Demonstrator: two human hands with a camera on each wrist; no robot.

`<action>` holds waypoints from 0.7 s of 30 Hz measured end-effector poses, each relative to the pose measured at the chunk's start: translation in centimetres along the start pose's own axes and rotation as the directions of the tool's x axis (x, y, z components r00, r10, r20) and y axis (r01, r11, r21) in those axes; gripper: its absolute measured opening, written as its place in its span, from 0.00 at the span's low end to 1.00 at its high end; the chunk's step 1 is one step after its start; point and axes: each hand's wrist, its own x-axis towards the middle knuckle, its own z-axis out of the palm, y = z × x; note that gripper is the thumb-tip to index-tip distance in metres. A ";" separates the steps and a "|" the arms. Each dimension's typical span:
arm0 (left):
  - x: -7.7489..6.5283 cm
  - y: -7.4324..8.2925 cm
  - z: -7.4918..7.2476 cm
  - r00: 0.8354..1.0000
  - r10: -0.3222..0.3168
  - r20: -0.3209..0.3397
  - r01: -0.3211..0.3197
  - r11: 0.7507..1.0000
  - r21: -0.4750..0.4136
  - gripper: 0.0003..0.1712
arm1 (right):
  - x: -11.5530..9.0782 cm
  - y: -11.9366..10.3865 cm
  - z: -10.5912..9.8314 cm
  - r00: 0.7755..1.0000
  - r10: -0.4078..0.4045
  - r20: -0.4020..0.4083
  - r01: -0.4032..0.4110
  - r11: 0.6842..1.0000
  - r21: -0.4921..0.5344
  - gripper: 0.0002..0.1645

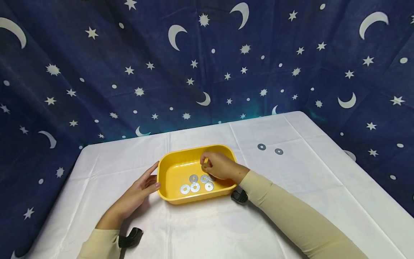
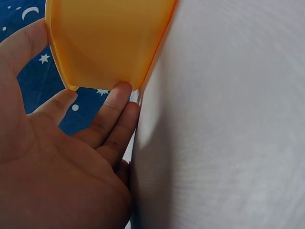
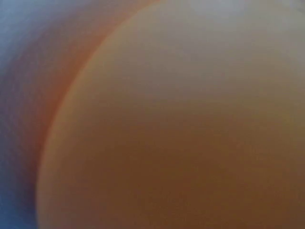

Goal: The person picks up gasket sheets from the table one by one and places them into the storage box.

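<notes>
A yellow plastic tray (image 1: 169, 198) stands on the table with several flat metal washers (image 1: 195, 187) lying in its front half. My right hand (image 1: 221, 166) reaches over the tray's right side and pinches a washer (image 1: 205, 167) between thumb and fingertips, inside the tray. Part of one more washer (image 1: 211, 178) shows beneath that hand. At the tray's left end, my left hand (image 1: 139, 192) touches the rim and end wall with fairly straight fingers (image 2: 112, 107) and thumb. The right wrist view is filled by the blurred tray wall (image 3: 167, 143); no hand shows there.
Two grey washers (image 1: 261, 146) lie apart on the white tablecloth (image 1: 200, 230), right of the tray. Behind the table and along its sides hangs a dark blue curtain (image 1: 155, 108) with moons and stars. Black straps (image 1: 130, 237) sit at both wrists.
</notes>
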 end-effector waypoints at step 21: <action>-0.1 0.1 -0.1 1.000 -0.012 0.002 0.012 1.000 -0.002 0.45 | 0.1 -0.1 0.3 0.999 0.013 -0.044 -0.016 0.998 -0.068 0.13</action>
